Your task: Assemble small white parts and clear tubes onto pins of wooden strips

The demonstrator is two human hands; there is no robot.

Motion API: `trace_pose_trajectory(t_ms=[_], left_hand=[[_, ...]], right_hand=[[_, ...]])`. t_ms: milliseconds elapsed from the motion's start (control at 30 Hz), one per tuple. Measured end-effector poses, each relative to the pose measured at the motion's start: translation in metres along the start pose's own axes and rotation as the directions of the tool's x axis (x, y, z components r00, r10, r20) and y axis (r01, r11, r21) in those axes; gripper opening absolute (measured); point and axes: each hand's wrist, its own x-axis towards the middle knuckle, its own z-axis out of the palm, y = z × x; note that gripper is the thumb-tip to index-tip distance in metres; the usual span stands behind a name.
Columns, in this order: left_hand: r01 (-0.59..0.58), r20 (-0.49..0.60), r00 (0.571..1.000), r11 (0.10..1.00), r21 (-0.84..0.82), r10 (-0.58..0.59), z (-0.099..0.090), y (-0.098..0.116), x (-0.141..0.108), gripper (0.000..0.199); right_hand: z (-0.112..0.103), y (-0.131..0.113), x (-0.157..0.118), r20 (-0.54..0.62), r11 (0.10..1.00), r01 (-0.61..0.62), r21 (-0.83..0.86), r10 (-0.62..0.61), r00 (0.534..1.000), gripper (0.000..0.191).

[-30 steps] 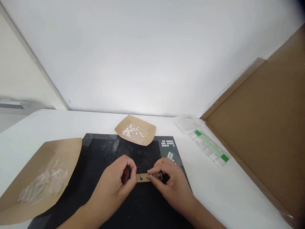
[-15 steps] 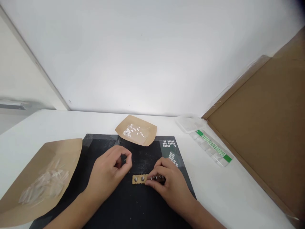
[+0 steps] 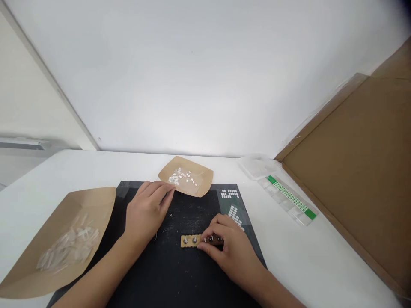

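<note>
My right hand (image 3: pixel 229 241) holds a short tan strip with wavy edges (image 3: pixel 189 245) by its right part, thumb and fingers pinched over it. Small round metal pieces with pale bits on top sit in a row along the strip; the fingers hide some of it, and the right part looks darker. Over the near edge of a small brown paper tray (image 3: pixel 205 179) reaches my left hand (image 3: pixel 149 209), its thumb and fingertips pinched together. Whatever is between those fingertips is too small to make out. Tiny white pieces (image 3: pixel 180 176) lie in that tray on clear film.
Both hands work above a black mat (image 3: pixel 192 278) on a white table (image 3: pixel 321 256). At left is a larger brown paper tray (image 3: pixel 73 201) with clear plastic pieces. To the right lie a plastic packet with a green strip (image 3: pixel 290 199), a clear plastic cover (image 3: pixel 257 167) and a cardboard box (image 3: pixel 353 171).
My left hand has moved up and away from the strip to the small tray, fingers still pinched. My right hand keeps its hold on the strip. The view has shifted slightly.
</note>
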Motion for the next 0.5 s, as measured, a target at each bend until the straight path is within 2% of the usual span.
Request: trace_pose_trajectory(t_ms=[233,500], left_hand=[[0.006,0.017,1.000,0.998,0.067,-0.008,0.015,0.001,0.000,0.014],[0.013,-0.055,0.998,0.997,0.075,-0.008,0.017,-0.005,-0.001,0.012]], right_hand=[[-0.001,-0.001,0.000,0.017,1.000,-0.011,-0.012,0.011,1.000,0.012],[-0.006,-0.006,-0.001,0.054,0.998,-0.055,-0.025,0.056,0.997,0.009]])
